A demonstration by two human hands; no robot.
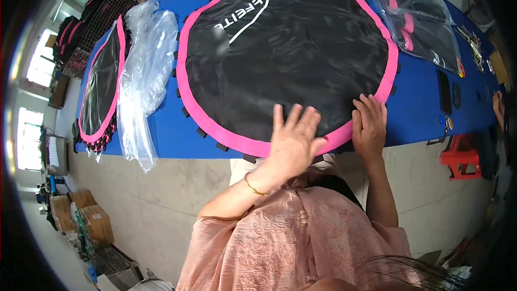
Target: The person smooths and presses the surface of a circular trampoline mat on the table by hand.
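Note:
A round black trampoline mat [291, 59] with a pink border and short black tabs lies spread on the blue table, white lettering at its upper left. My left hand [293, 143] is over the mat's near edge, palm down with its fingers spread, holding nothing. Farther right, my right hand [370, 126] rests on the pink border with its fingers stretched out flat. Part of the near border is hidden behind my left hand.
To the left are clear plastic bags [148, 70] and a stack of mats [102, 83]. Bagged mats [417, 13] lie at upper right. A phone [444, 91], keys [446, 123] and metal pieces [473, 46] sit right. A red stool [460, 156] stands below the table's right end.

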